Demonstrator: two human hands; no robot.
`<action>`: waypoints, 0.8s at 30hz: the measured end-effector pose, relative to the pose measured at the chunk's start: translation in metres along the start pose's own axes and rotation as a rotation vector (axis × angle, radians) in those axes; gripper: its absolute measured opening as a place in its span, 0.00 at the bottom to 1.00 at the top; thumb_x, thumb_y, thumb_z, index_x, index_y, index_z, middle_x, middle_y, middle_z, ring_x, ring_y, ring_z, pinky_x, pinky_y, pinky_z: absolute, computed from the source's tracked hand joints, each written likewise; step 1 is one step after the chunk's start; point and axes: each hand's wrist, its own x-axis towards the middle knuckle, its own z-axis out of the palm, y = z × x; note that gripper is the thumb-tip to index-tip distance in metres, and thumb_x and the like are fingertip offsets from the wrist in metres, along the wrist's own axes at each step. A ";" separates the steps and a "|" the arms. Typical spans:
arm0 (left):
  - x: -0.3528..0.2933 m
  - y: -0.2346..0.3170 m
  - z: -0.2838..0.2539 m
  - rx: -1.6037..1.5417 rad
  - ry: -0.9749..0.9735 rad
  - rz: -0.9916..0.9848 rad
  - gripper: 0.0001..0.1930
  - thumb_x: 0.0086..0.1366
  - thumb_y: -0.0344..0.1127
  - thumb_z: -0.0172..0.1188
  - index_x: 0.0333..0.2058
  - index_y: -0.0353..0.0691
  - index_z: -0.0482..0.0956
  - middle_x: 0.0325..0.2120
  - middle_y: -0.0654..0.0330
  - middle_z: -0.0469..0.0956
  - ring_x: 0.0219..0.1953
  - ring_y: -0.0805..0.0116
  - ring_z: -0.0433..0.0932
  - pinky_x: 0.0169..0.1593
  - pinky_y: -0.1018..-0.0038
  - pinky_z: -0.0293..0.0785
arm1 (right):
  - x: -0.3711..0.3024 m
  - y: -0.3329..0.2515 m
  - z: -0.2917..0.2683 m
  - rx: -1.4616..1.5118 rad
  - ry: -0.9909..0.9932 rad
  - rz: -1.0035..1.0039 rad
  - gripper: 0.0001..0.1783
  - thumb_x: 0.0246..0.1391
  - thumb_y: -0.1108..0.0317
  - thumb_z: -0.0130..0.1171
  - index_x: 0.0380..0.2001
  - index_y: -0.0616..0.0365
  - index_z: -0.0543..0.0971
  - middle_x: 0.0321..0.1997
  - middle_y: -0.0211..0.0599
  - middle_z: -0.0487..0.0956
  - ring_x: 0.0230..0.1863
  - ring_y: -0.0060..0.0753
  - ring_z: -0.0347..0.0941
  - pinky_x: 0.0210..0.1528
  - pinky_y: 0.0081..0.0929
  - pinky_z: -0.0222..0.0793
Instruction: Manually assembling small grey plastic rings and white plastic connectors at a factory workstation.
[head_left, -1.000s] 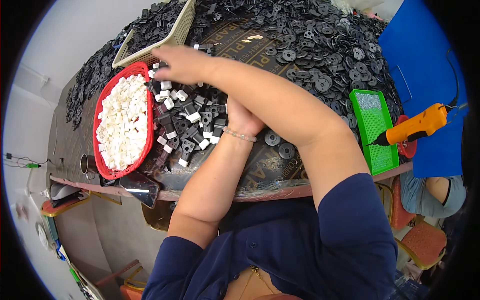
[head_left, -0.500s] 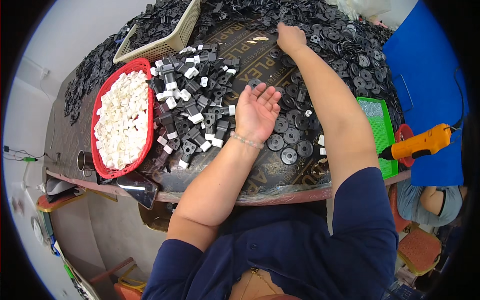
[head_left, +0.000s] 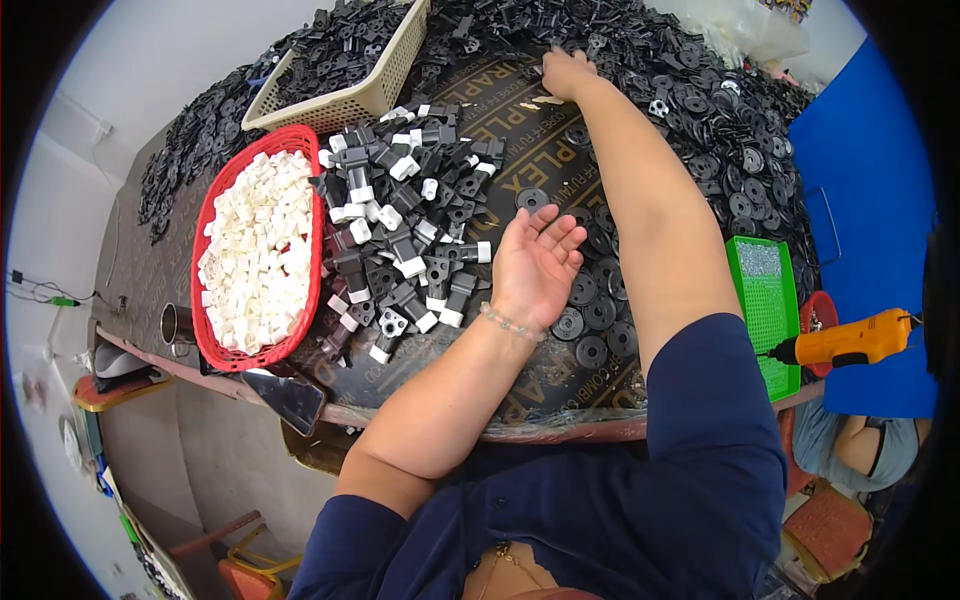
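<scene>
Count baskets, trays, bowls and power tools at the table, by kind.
Baskets: 2 (red oval plastic basket, beige perforated plastic basket)
Trays: 1 (green rectangular plastic tray)
Bowls: 1 (small round red bowl, partly hidden)
Power tools: 1 (orange-and-black power screwdriver)
Total: 5

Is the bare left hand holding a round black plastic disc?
No, the bare left hand is turned palm up with nothing in it.
</scene>
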 end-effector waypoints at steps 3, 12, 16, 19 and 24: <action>-0.002 0.005 -0.004 -0.004 0.015 0.021 0.17 0.74 0.50 0.43 0.43 0.43 0.72 0.36 0.60 0.78 0.39 0.64 0.78 0.40 0.71 0.71 | -0.006 -0.011 -0.014 -0.053 -0.316 -0.217 0.19 0.57 0.69 0.57 0.53 0.48 0.77 0.60 0.43 0.72 0.60 0.52 0.69 0.58 0.47 0.70; 0.000 0.006 0.001 0.028 -0.015 0.071 0.12 0.71 0.44 0.49 0.43 0.42 0.72 0.36 0.60 0.78 0.37 0.65 0.79 0.38 0.72 0.72 | -0.074 0.055 -0.080 0.657 -0.050 -0.004 0.06 0.48 0.72 0.61 0.28 0.59 0.73 0.23 0.31 0.75 0.28 0.32 0.76 0.30 0.32 0.73; 0.003 0.006 0.000 0.063 -0.041 0.084 0.11 0.71 0.42 0.50 0.43 0.42 0.72 0.37 0.59 0.78 0.38 0.64 0.79 0.40 0.71 0.73 | -0.123 0.088 -0.111 0.889 -0.271 0.306 0.06 0.52 0.71 0.62 0.29 0.57 0.74 0.25 0.27 0.74 0.26 0.22 0.75 0.25 0.23 0.70; 0.002 0.005 0.003 0.140 -0.055 0.098 0.11 0.71 0.40 0.51 0.45 0.41 0.72 0.38 0.58 0.78 0.40 0.63 0.79 0.42 0.70 0.73 | -0.161 0.093 -0.128 0.978 -0.199 0.417 0.07 0.54 0.69 0.62 0.33 0.57 0.73 0.27 0.28 0.76 0.25 0.23 0.75 0.25 0.23 0.70; -0.002 0.004 0.009 0.435 -0.169 0.297 0.17 0.70 0.35 0.53 0.54 0.38 0.67 0.45 0.55 0.76 0.46 0.63 0.78 0.47 0.68 0.74 | -0.216 0.061 -0.167 1.444 -0.246 0.410 0.08 0.58 0.65 0.59 0.37 0.55 0.74 0.33 0.29 0.77 0.29 0.26 0.77 0.29 0.22 0.70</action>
